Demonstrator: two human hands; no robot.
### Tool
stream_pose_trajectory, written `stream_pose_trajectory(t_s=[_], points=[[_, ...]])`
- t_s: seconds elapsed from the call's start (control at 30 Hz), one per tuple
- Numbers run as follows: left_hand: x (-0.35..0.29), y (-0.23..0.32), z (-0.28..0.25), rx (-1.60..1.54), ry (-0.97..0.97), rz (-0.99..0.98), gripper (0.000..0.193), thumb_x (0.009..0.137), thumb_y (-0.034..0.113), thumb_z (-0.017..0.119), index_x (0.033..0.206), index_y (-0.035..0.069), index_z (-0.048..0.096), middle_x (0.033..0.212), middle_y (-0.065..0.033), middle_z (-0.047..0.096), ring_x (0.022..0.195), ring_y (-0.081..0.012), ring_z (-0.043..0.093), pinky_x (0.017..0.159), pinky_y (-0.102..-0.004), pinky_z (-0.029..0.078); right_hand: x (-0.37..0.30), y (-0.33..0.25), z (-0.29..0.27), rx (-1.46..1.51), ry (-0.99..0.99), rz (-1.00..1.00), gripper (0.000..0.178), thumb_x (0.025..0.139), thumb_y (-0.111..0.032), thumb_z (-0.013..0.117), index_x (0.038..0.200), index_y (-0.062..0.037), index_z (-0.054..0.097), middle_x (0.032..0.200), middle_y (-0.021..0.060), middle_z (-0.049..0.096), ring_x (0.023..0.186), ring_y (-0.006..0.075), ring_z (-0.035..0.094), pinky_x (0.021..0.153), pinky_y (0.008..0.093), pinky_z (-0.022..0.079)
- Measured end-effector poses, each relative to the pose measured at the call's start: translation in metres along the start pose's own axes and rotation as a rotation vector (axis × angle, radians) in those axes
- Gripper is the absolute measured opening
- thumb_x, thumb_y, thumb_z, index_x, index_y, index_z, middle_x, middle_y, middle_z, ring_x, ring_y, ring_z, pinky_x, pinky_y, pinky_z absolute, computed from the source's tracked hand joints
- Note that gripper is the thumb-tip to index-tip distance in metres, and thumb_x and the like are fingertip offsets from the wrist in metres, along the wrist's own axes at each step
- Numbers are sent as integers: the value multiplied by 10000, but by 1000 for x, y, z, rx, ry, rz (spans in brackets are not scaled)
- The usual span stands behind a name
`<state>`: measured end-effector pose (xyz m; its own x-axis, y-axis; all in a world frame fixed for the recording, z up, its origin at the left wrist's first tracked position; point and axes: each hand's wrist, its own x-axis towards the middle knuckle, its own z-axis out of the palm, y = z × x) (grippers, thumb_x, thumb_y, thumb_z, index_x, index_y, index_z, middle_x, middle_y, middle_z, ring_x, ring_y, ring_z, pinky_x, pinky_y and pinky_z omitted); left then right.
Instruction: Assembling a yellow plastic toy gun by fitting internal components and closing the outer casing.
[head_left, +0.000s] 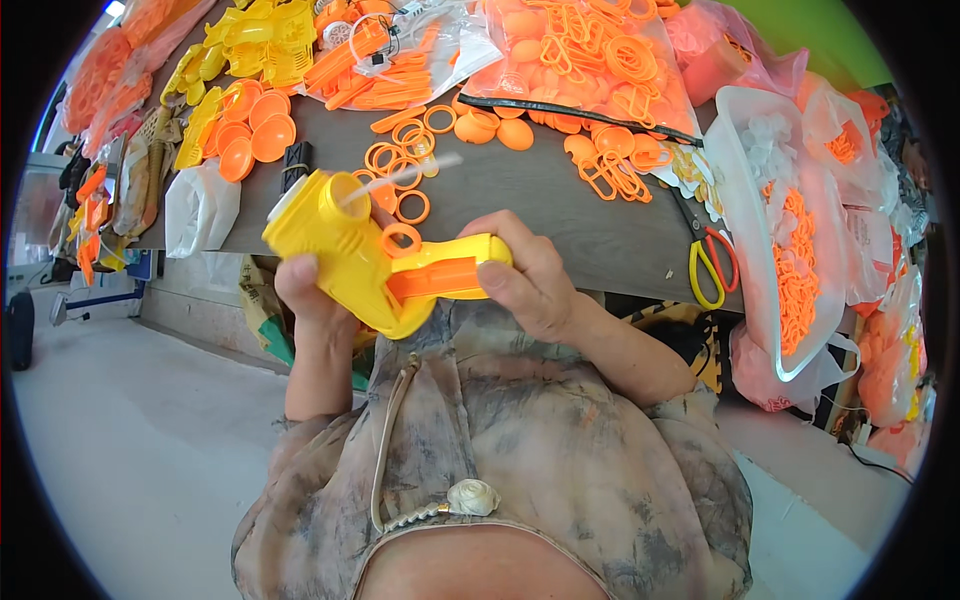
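Note:
I hold a yellow plastic toy housing (350, 262), shaped like a toy gun with a round opening and a handle, tilted above the table's near edge. My left hand (308, 292) is closed round its wide body; most of those fingers are hidden behind it. Closed on the handle end is my right hand (537, 278), its thumb beside an orange insert (436, 281). An orange ring (401, 238) shows at the housing's upper edge. From the round opening a thin whitish strip (410, 173) sticks out, blurred.
Loose orange rings (408, 148) and orange cups (256, 135) lie on the dark table (490, 185). Yellow parts (262, 40) and a bag of orange pieces (585, 70) fill the back. Scissors (712, 265) and a white bin (760, 330) stand at the right.

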<state>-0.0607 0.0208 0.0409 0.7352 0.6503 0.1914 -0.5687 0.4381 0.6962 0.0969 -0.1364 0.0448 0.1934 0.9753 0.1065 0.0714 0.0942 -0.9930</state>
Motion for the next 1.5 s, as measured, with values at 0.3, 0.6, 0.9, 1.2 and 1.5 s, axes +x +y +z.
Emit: stream_pose_trajectory(t_s=[0.3,0.6,0.9,1.2,1.5], points=[[17,8,-31,8,345,83,527,742,195,598,1208,-24,484,1078,-192,598,969,-290,608,842,-403,523,57,44,-60,-1114,423,-128,316,868,-227,601,1084,-2,547,923,128,577,782,268,626,680,361,506],[19,-1,-32,109,461,82,491,760,165,582,1197,-39,488,1058,-186,607,932,-267,619,812,-373,530,61,43,-58,-977,311,136,366,764,-221,696,1005,8,543,1026,142,523,913,306,581,758,406,470],[22,-4,-32,152,365,58,522,770,174,589,1231,-37,463,1118,-201,581,1032,-307,581,899,-428,492,45,38,-60,-883,237,157,414,690,-199,759,947,-6,499,963,128,498,893,280,516,786,380,432],[26,-6,-32,183,339,71,506,782,172,570,1230,-38,465,1112,-205,584,1009,-293,590,870,-409,507,37,39,-52,-654,226,-3,293,756,-63,687,968,-20,489,891,119,572,774,240,569,693,342,462],[25,-7,-22,192,364,69,510,751,175,591,1200,-38,474,1056,-182,598,942,-275,609,831,-382,517,26,-6,-52,-537,-138,-218,228,817,-47,619,1019,-23,516,907,73,559,838,168,569,692,304,467]])
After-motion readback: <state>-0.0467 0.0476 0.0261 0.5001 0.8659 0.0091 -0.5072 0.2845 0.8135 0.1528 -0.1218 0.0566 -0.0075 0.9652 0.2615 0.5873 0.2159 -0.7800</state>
